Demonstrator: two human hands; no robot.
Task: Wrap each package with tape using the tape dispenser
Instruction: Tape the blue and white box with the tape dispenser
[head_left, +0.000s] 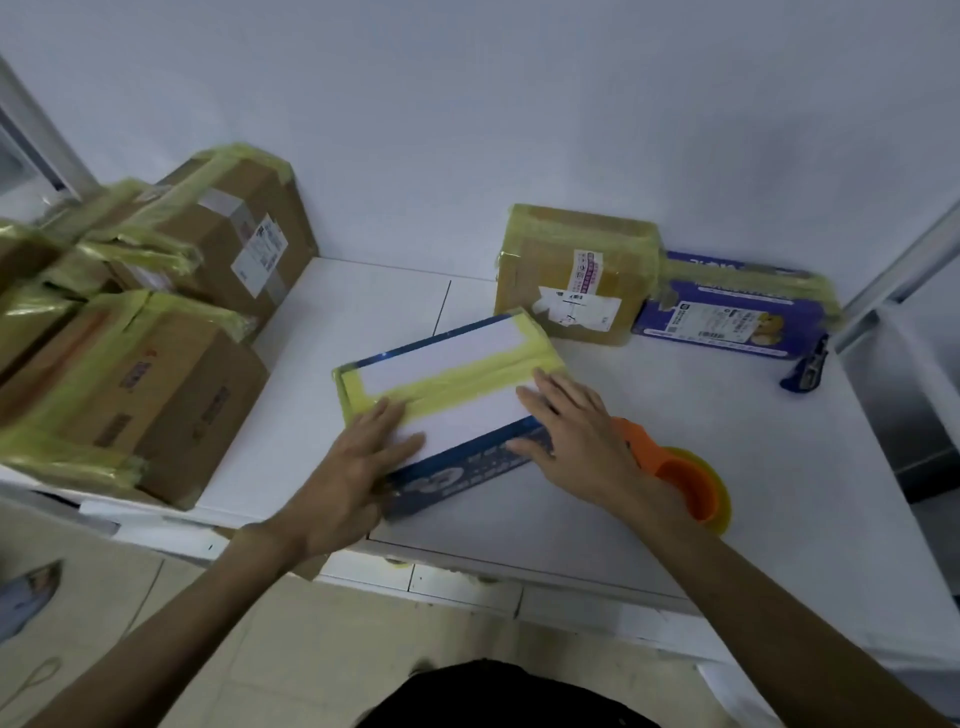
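both hands (358, 467) (576, 431) rest flat on the blue package (441, 358).

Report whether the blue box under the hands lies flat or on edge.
Flat: the blue box lies broad white face up on the table.

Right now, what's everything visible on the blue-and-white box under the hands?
The blue-and-white box is a flat rectangular carton: white top, blue edges, printed blue side. Yellowish translucent tape runs lengthwise across the top and wraps both ends. It lies flat, skewed, on the white table. The left hand rests flat on its near-left corner, the right hand on its right end, fingers straight.
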